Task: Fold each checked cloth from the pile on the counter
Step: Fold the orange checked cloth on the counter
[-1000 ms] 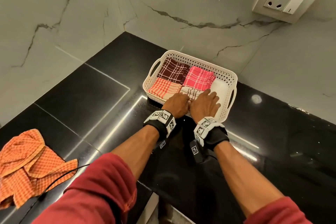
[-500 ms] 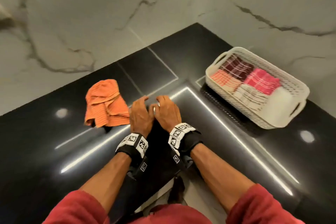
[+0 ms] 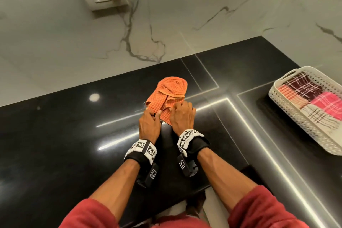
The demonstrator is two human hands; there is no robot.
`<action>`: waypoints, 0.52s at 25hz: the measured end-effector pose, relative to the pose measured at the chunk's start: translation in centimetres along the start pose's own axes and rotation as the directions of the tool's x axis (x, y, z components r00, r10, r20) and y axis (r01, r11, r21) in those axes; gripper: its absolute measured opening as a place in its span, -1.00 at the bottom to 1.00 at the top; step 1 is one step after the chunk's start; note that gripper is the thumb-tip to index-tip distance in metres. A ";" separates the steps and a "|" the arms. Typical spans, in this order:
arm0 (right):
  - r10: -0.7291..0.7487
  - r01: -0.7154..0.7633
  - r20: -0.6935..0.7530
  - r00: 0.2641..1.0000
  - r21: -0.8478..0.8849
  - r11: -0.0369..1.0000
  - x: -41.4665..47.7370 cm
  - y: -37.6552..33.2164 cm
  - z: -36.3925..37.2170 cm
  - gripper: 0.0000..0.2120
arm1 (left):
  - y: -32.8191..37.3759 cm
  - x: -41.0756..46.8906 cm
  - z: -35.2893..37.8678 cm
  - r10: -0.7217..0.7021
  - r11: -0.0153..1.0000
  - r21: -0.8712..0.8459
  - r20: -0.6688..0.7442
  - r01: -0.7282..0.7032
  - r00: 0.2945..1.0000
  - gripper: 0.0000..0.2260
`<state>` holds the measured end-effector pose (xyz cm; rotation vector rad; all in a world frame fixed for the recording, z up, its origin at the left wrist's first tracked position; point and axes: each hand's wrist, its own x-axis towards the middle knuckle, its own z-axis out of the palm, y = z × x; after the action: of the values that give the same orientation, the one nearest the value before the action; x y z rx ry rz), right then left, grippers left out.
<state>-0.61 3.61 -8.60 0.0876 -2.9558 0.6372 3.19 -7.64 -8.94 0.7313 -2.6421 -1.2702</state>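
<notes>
Both hands, left hand (image 3: 149, 125) and right hand (image 3: 182, 116), fingers curled onto the crumpled orange checked cloth (image 3: 168, 96); grip not confirmable. Risk: bunched layers lifting unevenly, sliding on glossy worktop (image 3: 61, 135), skewing the fold.

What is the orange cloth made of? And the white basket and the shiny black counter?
The orange checked cloth looks like soft woven cotton: it crumples and shows a stitched hem. The white basket seems to be moulded plastic, with rows of small holes in its wall. The black counter looks like polished stone, perhaps granite, since it mirrors the lights.
</notes>
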 end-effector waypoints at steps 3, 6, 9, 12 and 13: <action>0.219 -0.191 -0.028 0.975 0.397 0.898 -1.5 -3.1 -0.2 -0.82 | 0.1 0.4 -1.4 -0.173 0.982 -0.069 0.063 0.177 0.983 -0.53; 0.360 -0.279 -0.019 0.933 0.593 0.755 -2.9 -5.0 -1.2 -0.86 | -0.4 0.9 -2.6 -0.163 0.978 -0.102 0.181 0.184 0.970 -0.45; 0.336 -0.192 -0.125 0.933 0.617 0.763 -5.0 -5.4 -2.4 -0.84 | -1.4 1.5 -3.8 -0.107 0.992 -0.055 0.120 0.115 0.987 -0.61; 0.208 -0.176 0.008 0.978 0.563 0.807 -6.4 -5.4 -3.5 -0.83 | -1.3 1.6 -5.1 0.037 0.994 -0.104 -0.054 -0.043 0.998 -0.79; 0.182 -0.224 0.130 0.975 0.573 0.788 -6.3 -5.5 -3.7 -0.78 | -1.1 1.5 -5.5 0.073 0.984 -0.155 -0.082 -0.085 0.994 -0.80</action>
<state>6.50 0.32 -3.75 -0.1657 -2.7255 1.5923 3.99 -12.81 -6.34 0.6311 -2.4498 -1.3824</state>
